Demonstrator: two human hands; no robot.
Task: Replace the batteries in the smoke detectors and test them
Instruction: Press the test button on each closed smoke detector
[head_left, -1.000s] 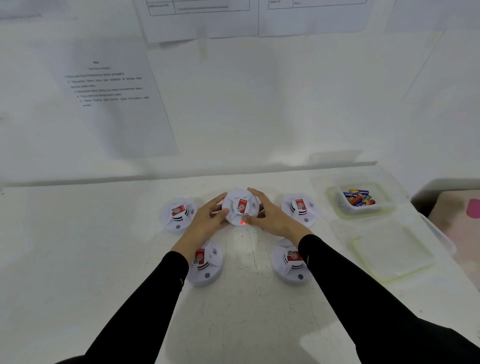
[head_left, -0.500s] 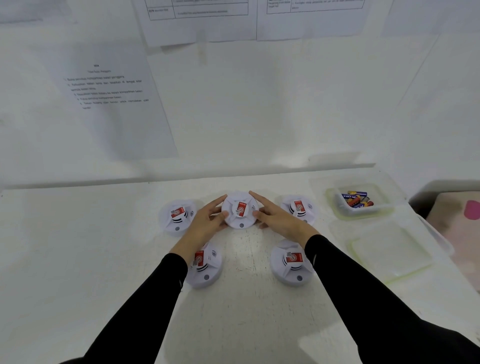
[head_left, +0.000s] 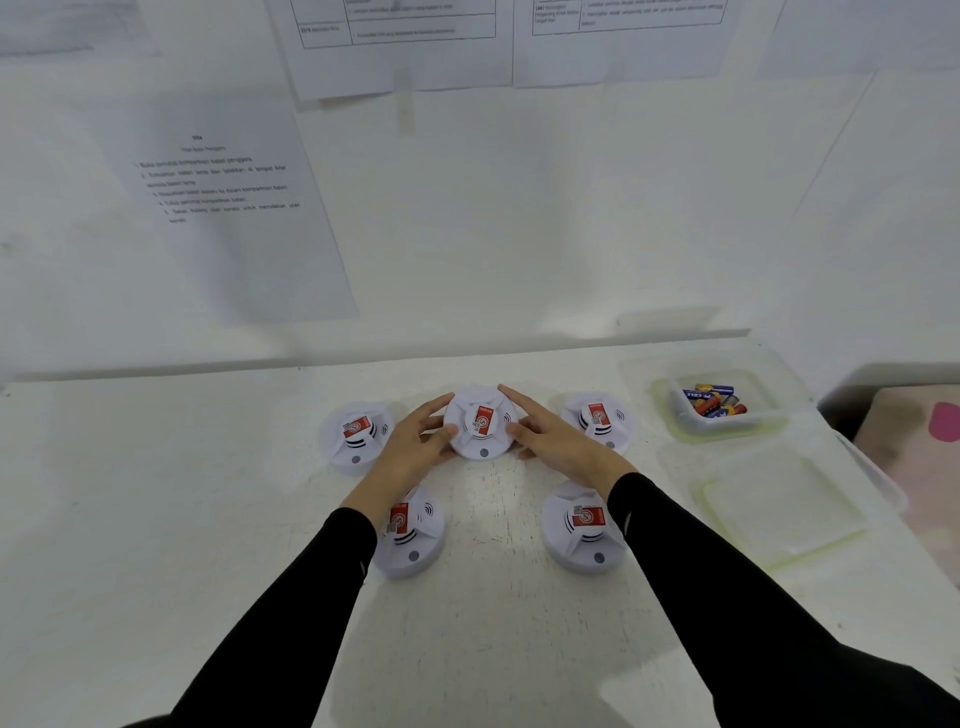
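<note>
Head view. The middle smoke detector lies flat on the white table, face up, its red label uppermost. It sits directly between the two hands.

The left hand lies against the detector's left side, fingers nearly straight and slightly spread, thumb touching the near-left rim. The right hand mirrors it on the right side, fingers extended past the far rim, thumb against the right edge. Neither hand curls round the unit; whether they press on it cannot be told. Both arms wear black sleeves.

Four further units lie flat on the table:
- Far-left detector, just outboard of the left hand's knuckles, apart from it.
- Far-right detector, just outboard of the right hand, partly hidden by it.
- Near-left detector, under the left wrist, partly covered by the forearm.
- Near-right detector, beneath the right wrist, partly covered by the sleeve.

Well to the right of the right hand stands a clear container holding loose batteries. Its lid lies flat, nearer the person than the container. Beyond both hands, a printed sheet hangs on the wall; its text is too blurred to read.
</note>
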